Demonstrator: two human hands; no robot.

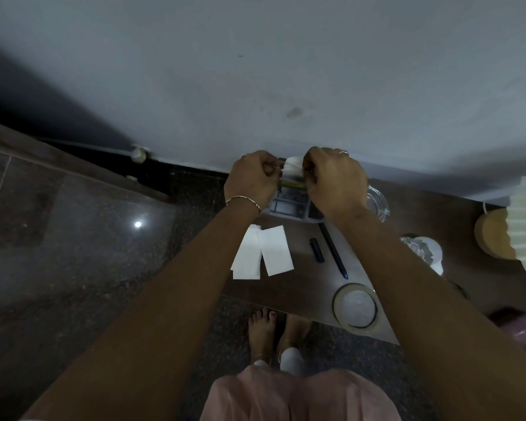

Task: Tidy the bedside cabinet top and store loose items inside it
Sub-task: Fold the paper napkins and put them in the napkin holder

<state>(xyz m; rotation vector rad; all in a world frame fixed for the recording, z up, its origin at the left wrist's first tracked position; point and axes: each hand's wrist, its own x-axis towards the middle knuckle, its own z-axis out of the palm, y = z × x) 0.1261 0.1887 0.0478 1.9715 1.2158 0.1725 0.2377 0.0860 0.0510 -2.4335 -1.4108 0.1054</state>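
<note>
Left hand [251,180], right hand [334,180]: fingers [269,169] of both curled, pinching opposite ends of white tissue [293,167], held in air near wall, above small box [289,205] at back of cabinet top [304,287]. Folded tissues [261,253]: two, flat, touching, near left edge. Pen [333,250] and lighter [316,250]: side by side, apart, mid-top. Round lid [355,308]: front edge. Glass dish [377,203]: just beside right wrist.

Both arms reach forward, bare forearms converging. The left hand [251,177], bracelet [243,200] at the wrist, has its fingers curled; the right hand [334,180], ring [343,152] showing, is curled too, and both pinch one white tissue [293,167] between them.
</note>
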